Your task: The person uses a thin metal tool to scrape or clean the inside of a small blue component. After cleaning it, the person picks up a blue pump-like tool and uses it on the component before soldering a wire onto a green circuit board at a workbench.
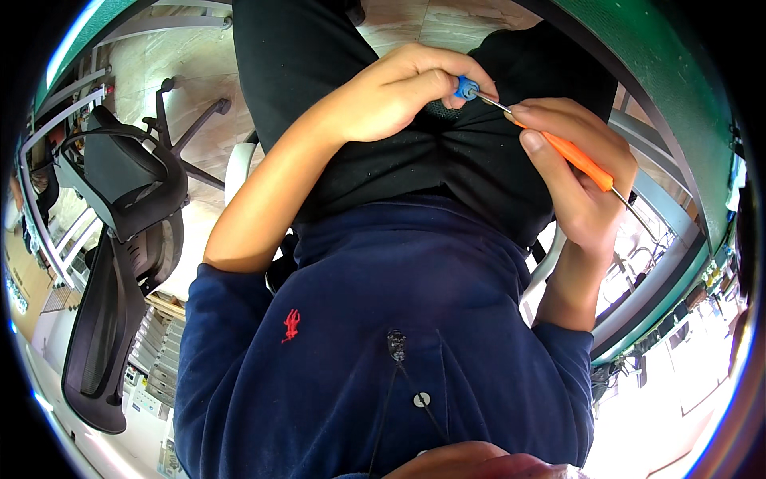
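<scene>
My left hand [403,92] is closed around a small blue piece [467,89], pinching it between thumb and fingers above my lap. The piece looks rounded, with a hollowed or carved face turned to the right; the fingers hide the rest of it. In my right hand [586,160] is a slim tool with an orange handle [570,154], gripped like a pen. A thin metal shaft sticks out at both ends of the handle. The upper left shaft reaches the blue piece, and its tip meets or nearly meets that face.
Black trousers [383,172] lie under both hands. A green-topped table edge [666,88] curves along the right, with a grey metal frame below it. To the left stands a black office chair [132,172] on the tiled floor [199,56].
</scene>
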The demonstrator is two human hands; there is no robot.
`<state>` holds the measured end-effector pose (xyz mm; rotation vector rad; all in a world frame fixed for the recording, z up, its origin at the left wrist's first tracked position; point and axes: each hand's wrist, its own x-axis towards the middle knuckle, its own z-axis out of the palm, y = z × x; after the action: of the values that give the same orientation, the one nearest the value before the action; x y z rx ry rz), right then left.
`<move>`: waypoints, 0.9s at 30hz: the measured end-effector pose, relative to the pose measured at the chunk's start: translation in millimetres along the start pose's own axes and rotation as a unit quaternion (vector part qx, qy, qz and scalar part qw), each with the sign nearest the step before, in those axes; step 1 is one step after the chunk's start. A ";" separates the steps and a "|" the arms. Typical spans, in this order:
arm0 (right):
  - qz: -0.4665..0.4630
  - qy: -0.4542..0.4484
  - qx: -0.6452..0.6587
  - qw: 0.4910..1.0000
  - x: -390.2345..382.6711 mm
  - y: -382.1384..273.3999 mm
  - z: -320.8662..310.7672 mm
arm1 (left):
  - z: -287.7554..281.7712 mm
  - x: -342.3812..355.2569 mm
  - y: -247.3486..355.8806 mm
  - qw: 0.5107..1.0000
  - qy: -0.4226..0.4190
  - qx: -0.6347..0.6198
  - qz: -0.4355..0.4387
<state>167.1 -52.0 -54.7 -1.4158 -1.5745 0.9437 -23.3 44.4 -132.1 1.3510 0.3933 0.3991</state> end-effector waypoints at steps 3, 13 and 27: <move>-0.001 -0.001 -0.012 1.000 0.1 3.4 2.6 | 1.2 -0.2 -0.7 0.999 -0.002 0.035 -0.009; 0.026 0.065 0.066 0.995 -5.6 11.7 -3.2 | -14.3 3.4 0.2 0.997 -0.001 -0.073 0.000; 0.049 0.139 0.105 0.983 -11.0 13.4 -0.7 | -13.3 1.5 -3.8 0.994 0.104 0.011 0.005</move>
<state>173.6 -61.7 -67.6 -1.4153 -1.1742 0.8968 -28.3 55.8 -138.3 1.3377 0.5658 0.5467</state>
